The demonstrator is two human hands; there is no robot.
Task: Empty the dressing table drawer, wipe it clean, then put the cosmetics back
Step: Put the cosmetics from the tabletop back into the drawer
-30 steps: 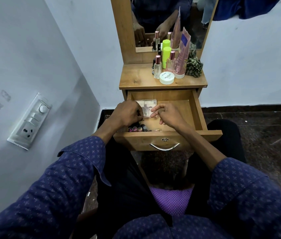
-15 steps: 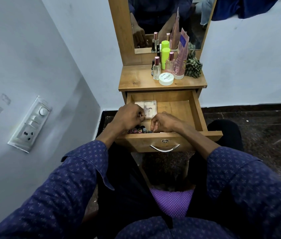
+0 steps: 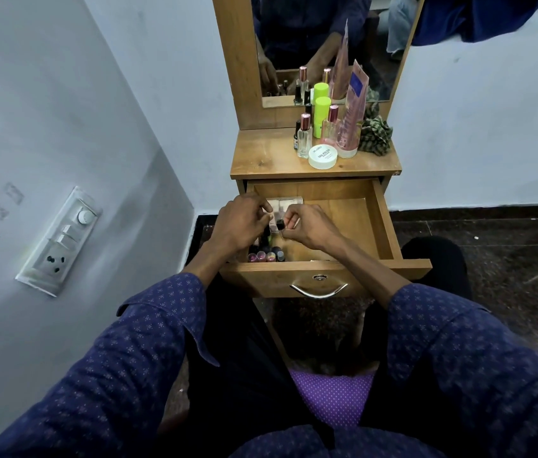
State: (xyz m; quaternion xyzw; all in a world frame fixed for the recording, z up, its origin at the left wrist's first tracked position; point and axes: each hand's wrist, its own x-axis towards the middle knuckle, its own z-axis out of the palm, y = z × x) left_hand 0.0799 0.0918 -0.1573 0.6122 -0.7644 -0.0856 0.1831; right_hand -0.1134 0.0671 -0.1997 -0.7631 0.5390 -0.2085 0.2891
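Drawer (image 3: 383, 223) of the dressing desk (image 3: 261, 157) stands pulled fully out toward the person, with most of its wooden floor bare on the right side. Task progress cannot be fixed with certainty: either emptying is nearly done or refilling has begun, and no wiping cloth is identifiable at the drawer. On the desk top, below the mirror (image 3: 294, 44), a group of cosmetics stands outside the drawer: a tall pink tube (image 3: 351, 127), a lime-green bottle (image 3: 322, 115), two clear perfume bottles with rose caps, the nearer one (image 3: 304, 137) in front, a white round jar (image 3: 323, 157), and a green checked scrunchie (image 3: 375, 133) at the right. Inside the drawer, a flat pale palette (image 3: 285, 203) lies at the rear left, and a row of small bottles (image 3: 266, 256) with pink and dark caps sits against the front left corner. Both hands work over the left half of the drawer, close together. The left hand (image 3: 241, 223) is curled, fingertips pinched together; what it holds is hidden beneath the knuckles. The right hand (image 3: 307, 226) is also curled, thumb and forefinger pinching a small dark-capped item (image 3: 280, 224) between the two hands.
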